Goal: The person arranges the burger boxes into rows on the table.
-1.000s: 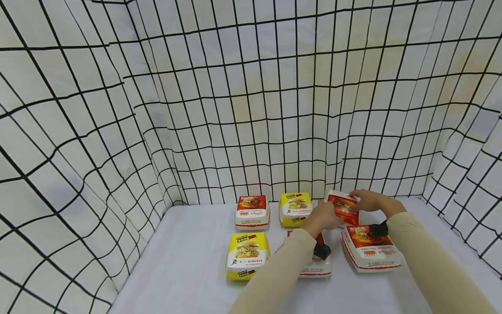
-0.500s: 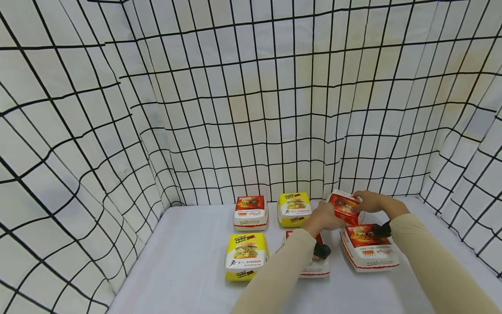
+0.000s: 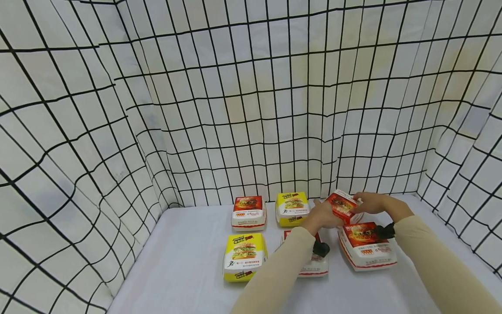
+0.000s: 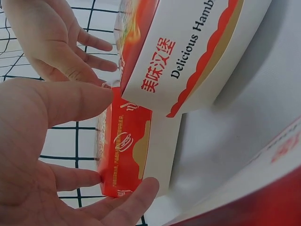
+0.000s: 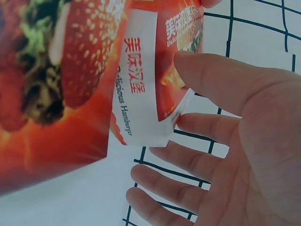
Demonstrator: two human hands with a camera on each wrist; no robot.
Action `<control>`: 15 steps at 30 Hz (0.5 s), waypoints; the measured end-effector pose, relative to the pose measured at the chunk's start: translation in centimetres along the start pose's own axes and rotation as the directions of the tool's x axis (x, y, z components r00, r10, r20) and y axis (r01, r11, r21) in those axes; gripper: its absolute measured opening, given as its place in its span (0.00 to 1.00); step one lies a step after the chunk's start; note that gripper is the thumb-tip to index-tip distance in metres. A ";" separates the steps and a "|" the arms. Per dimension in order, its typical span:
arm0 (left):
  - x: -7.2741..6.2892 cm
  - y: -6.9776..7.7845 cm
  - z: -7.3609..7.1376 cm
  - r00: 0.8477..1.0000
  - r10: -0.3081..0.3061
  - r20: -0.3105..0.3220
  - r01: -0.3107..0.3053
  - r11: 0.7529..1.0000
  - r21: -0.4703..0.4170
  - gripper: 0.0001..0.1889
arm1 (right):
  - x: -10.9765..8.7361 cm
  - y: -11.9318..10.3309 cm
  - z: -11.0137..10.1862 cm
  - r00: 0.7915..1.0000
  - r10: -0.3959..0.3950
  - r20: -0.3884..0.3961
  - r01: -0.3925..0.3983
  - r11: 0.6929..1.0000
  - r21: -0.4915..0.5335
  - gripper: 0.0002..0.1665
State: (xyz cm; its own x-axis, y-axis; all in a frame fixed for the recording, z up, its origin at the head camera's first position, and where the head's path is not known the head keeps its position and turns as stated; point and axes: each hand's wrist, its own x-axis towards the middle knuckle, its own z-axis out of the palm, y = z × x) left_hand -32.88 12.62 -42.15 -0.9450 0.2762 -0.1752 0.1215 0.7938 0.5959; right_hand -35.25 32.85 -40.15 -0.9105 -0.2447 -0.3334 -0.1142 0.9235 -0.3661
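Both hands are on a red-and-white hamburger box point(image 3: 340, 207) at the back right, which sits askew to the other boxes. My left hand point(image 3: 323, 216) grips its left side. In the left wrist view, the thumb and fingers are spread along the red side wall point(image 4: 127, 146). At the opposite side, my right hand point(image 3: 375, 204) pinches a corner, thumb on the printed lid point(image 5: 171, 75) and index finger at the side below. The other right fingers extend free of the box. Just in front lies another red-and-white hamburger box point(image 3: 372, 253). Whether the held box touches the table is hidden.
A yellow box point(image 3: 292, 209) and a red-and-white box point(image 3: 249, 213) stand in the back row. In front are a yellow box point(image 3: 245, 257) and a red-and-white box point(image 3: 313, 272), partly covered by the left forearm. Black-gridded white cloth point(image 3: 243, 109) surrounds the white table point(image 3: 176, 257).
The held box has turned slightly clockwise and shifted a little right with both hands. The view has swung slightly, so the other boxes appear farther left.
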 end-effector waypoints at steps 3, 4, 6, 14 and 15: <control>0.1 -0.1 0.1 1.000 0.004 0.007 -0.005 1.000 0.015 0.36 | -0.1 0.0 0.1 1.000 0.017 0.010 -0.017 1.000 0.004 0.44; 0.1 -0.1 0.0 1.000 0.010 0.007 -0.010 1.000 0.018 0.36 | -0.1 0.0 0.1 1.000 0.021 0.011 -0.021 1.000 0.003 0.43; 0.1 -0.2 0.1 1.000 0.023 0.014 -0.023 1.000 0.008 0.34 | -0.1 0.0 0.2 1.000 0.017 0.010 -0.017 1.000 0.000 0.43; 0.0 -0.3 0.0 0.998 0.044 0.039 -0.044 0.999 -0.003 0.34 | -0.7 -0.3 0.2 1.000 0.009 -0.010 -0.009 0.999 -0.034 0.40; 0.0 -0.3 0.1 0.998 0.047 0.042 -0.047 0.999 0.004 0.35 | -0.8 -0.3 0.3 1.000 0.012 -0.009 -0.012 0.999 -0.033 0.40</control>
State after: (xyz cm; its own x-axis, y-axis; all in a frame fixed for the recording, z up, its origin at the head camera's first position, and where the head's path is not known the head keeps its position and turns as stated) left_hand -32.87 12.41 -42.38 -0.9247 0.3354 -0.1801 0.1667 0.7821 0.6005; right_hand -34.41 32.63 -40.02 -0.9152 -0.2312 -0.3301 -0.1163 0.9357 -0.3329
